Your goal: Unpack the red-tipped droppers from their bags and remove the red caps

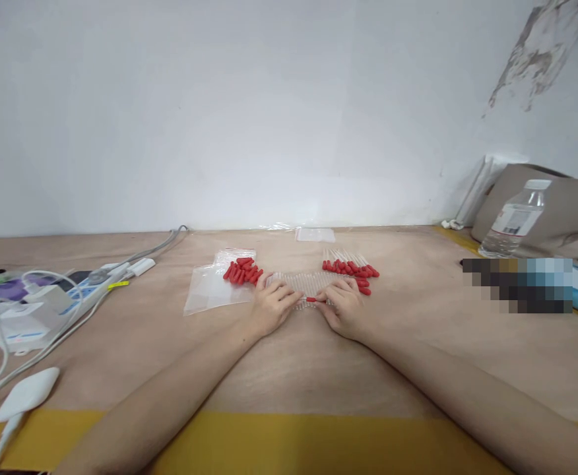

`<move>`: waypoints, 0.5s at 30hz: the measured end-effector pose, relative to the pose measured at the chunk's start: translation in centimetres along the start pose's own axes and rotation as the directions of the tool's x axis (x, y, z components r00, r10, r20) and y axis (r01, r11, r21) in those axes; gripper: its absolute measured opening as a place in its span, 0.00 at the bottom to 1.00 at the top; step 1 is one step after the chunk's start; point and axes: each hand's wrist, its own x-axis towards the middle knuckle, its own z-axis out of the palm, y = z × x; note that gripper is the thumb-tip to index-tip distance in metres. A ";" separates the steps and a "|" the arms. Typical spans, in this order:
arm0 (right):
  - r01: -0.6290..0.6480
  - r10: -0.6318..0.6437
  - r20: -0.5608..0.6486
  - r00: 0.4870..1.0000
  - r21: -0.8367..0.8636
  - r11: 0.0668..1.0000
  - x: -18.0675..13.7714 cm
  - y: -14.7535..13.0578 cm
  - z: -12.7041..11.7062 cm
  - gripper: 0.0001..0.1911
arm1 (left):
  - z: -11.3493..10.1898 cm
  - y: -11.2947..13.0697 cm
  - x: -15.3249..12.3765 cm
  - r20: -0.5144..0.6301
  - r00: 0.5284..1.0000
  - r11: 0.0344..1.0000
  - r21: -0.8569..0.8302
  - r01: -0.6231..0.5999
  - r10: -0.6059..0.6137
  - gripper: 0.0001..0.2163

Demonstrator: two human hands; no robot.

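Both my hands meet at the middle of the wooden table (299, 369). My left hand (270, 307) has its fingers curled over a row of clear glass tubes (303, 284). My right hand (343, 306) pinches a small red rubber cap (311, 299) between the two hands. A pile of loose red caps (242, 271) lies on a clear plastic bag (210, 290) to the left. Several finished droppers with red caps (351, 266) lie to the right, just beyond my right hand.
A power strip with white cables and chargers (71, 290) is at the left, a white plug (26, 393) nearer me. A plastic water bottle (514, 221) and a cardboard box (566, 204) stand at the right. Another small clear bag (315, 234) lies by the wall.
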 end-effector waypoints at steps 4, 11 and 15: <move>0.019 -0.017 0.033 0.999 -0.062 0.998 0.1 0.0 0.0 0.13 | -0.1 0.2 0.1 -0.020 0.999 0.999 0.018 -0.041 0.041 0.08; 0.118 -0.112 0.046 0.993 -0.142 0.983 0.0 0.3 0.4 0.10 | -0.1 0.5 0.4 0.047 0.997 0.997 0.034 -0.069 0.067 0.07; 0.169 -0.168 0.020 0.986 -0.196 0.966 0.1 0.2 -0.1 0.09 | -0.4 0.6 0.5 0.098 0.992 0.997 0.003 -0.075 0.074 0.09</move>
